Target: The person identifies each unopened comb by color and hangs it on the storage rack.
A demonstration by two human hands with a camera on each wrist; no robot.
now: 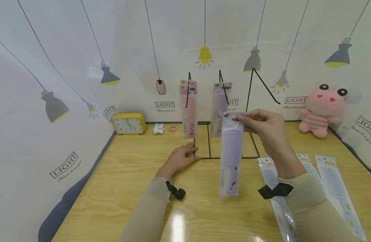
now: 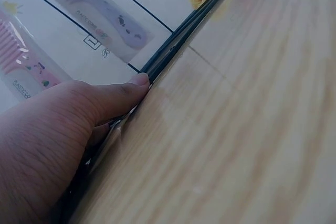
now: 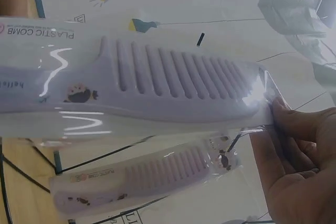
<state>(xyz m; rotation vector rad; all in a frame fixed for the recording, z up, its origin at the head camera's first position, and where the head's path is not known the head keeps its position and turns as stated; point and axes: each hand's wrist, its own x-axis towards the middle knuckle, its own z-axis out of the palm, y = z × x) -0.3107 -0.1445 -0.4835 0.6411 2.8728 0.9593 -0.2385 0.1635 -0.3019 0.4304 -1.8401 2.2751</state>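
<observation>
My right hand pinches the top of a clear packet holding a purple comb, which hangs upright in front of a black wire display rack. In the right wrist view this comb lies across the picture, thumb on the packet's end. My left hand rests at the rack's front left corner, fingers fairly straight; in the left wrist view its thumb touches the black base bar. On the rack's left hook hang packaged pink combs; a packaged purple comb hangs from the middle hook.
Several packaged blue combs lie on the table at the right, partly behind my right forearm. A pink plush toy sits at the back right. At the back left stand a yellow clock, a small white bear figure and a pink ring.
</observation>
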